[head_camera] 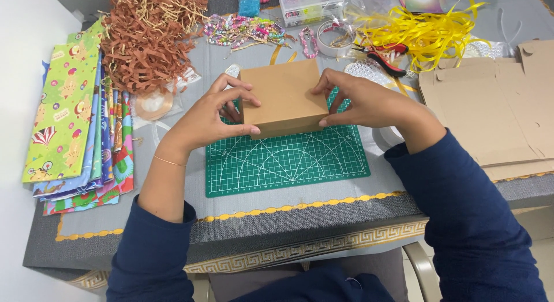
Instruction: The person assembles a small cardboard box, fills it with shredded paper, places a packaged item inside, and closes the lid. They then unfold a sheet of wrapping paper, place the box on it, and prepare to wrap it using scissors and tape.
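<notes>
Fingers [231, 88] of both hands clasped around brown cardboard box [281, 94]; box on green cutting mat [288, 160].

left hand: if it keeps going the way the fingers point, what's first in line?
The left hand points right and already touches the plain brown cardboard box on the green cutting mat; beyond it, probably the right hand.

Box [284, 95] on mat [288, 160], between hands.

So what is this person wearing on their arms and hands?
Both arms wear dark navy long sleeves; the left sleeve is pushed up the forearm, the right sleeve reaches the wrist. A thin gold-coloured bracelet circles the left wrist. Left hand and right hand are bare, ungloved.
</notes>
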